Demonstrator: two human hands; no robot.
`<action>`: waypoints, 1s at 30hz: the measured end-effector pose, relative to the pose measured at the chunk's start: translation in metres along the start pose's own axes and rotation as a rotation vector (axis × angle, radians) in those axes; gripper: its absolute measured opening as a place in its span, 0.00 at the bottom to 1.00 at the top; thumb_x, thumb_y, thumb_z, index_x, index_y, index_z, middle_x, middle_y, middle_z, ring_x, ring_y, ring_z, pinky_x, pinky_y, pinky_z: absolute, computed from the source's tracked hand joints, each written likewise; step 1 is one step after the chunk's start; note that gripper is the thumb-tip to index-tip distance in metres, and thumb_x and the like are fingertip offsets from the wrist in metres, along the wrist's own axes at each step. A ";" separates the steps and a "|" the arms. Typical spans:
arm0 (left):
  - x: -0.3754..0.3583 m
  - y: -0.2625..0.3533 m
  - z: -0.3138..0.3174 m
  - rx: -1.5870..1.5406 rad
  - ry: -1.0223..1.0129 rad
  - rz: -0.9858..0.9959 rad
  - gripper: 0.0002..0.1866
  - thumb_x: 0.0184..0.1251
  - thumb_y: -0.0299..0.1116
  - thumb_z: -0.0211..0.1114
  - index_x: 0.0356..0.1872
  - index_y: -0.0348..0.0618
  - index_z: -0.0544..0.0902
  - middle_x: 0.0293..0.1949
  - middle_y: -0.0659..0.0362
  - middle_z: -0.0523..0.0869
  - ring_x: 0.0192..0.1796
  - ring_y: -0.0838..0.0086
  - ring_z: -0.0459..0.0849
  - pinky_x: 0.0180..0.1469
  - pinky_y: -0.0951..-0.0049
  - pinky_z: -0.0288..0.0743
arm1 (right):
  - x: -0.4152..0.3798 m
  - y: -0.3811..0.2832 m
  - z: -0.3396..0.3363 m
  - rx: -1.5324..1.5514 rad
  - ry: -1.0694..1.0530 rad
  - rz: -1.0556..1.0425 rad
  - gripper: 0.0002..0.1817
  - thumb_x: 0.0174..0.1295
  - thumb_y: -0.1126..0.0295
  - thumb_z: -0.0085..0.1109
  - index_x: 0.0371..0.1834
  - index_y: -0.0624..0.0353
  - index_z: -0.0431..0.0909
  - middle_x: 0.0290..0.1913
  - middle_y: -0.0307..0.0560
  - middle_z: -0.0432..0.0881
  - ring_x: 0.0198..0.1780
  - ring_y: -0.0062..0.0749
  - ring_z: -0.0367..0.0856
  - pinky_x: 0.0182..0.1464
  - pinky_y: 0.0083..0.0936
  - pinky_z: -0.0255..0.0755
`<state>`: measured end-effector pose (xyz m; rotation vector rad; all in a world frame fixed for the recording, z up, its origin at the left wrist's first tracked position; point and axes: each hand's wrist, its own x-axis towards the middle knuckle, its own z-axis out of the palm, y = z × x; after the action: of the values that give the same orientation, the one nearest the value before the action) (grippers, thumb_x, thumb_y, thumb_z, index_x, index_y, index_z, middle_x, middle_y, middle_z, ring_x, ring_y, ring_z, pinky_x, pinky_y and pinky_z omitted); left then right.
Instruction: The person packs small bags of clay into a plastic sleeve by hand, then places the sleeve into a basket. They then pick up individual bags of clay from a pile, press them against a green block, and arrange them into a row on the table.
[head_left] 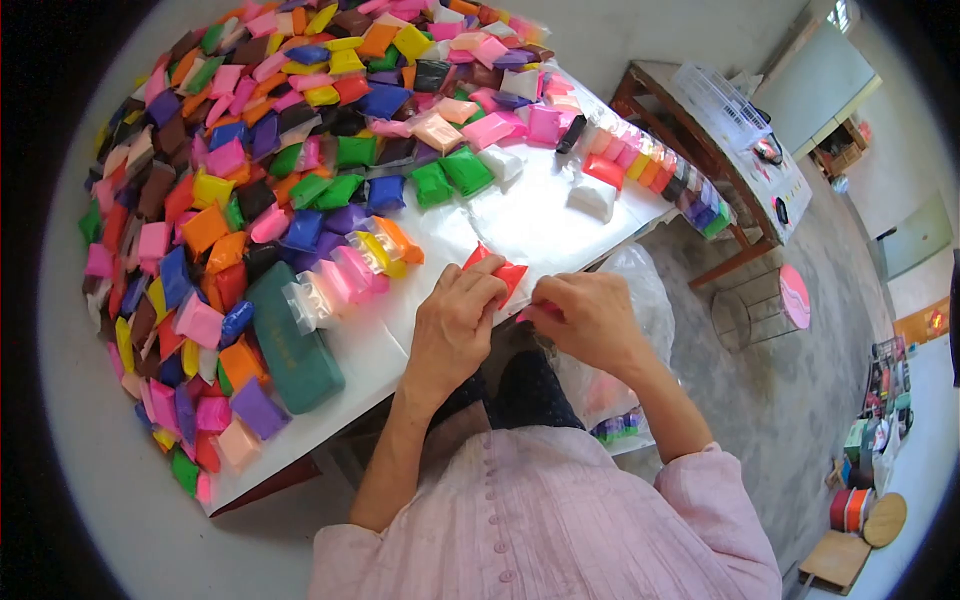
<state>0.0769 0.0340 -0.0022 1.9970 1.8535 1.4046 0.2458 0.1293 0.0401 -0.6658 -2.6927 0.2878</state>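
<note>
My left hand (455,318) and my right hand (585,318) meet at the white table's (520,225) front edge. Together they pinch a small red packet (497,270) whose top sticks out above my left fingers. A bit of pink shows under my right thumb; what it is I cannot tell. Just left of my left hand lies a row of packets in a clear sleeve (345,272), white, pink, yellow and orange.
A big heap of small coloured packets (230,180) covers the table's left and far side. A dark green case (290,340) lies near the front. A clear plastic bag (625,300) hangs by my right knee. A wooden side table with a tray (720,110) stands to the right.
</note>
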 end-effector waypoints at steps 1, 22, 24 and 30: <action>-0.001 0.000 0.000 0.005 0.006 0.003 0.07 0.58 0.19 0.63 0.37 0.38 0.79 0.56 0.54 0.84 0.47 0.54 0.80 0.48 0.60 0.77 | -0.005 0.000 -0.004 0.023 0.014 0.018 0.09 0.54 0.63 0.69 0.30 0.54 0.82 0.27 0.44 0.85 0.27 0.39 0.83 0.30 0.36 0.73; 0.000 0.000 0.000 0.006 0.016 0.013 0.06 0.58 0.19 0.63 0.36 0.38 0.78 0.55 0.54 0.85 0.46 0.54 0.80 0.47 0.60 0.76 | -0.033 0.004 0.042 0.210 0.234 -0.215 0.13 0.48 0.67 0.71 0.34 0.53 0.77 0.24 0.42 0.77 0.27 0.39 0.80 0.30 0.34 0.73; 0.000 0.001 0.000 0.005 0.029 0.018 0.07 0.56 0.17 0.63 0.36 0.37 0.78 0.55 0.53 0.85 0.44 0.56 0.80 0.47 0.62 0.76 | -0.043 0.006 0.041 0.169 0.163 -0.218 0.14 0.49 0.67 0.71 0.36 0.54 0.77 0.22 0.43 0.78 0.26 0.40 0.80 0.30 0.34 0.73; -0.001 0.002 0.000 -0.006 0.018 -0.014 0.15 0.56 0.18 0.65 0.46 0.40 0.77 0.59 0.52 0.82 0.52 0.53 0.81 0.53 0.61 0.76 | -0.049 -0.012 0.022 0.425 0.086 0.060 0.12 0.59 0.64 0.67 0.41 0.57 0.78 0.20 0.47 0.77 0.23 0.43 0.81 0.27 0.33 0.70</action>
<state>0.0779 0.0330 -0.0014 1.9716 1.8647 1.4271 0.2731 0.0923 0.0092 -0.6103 -2.4181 0.7995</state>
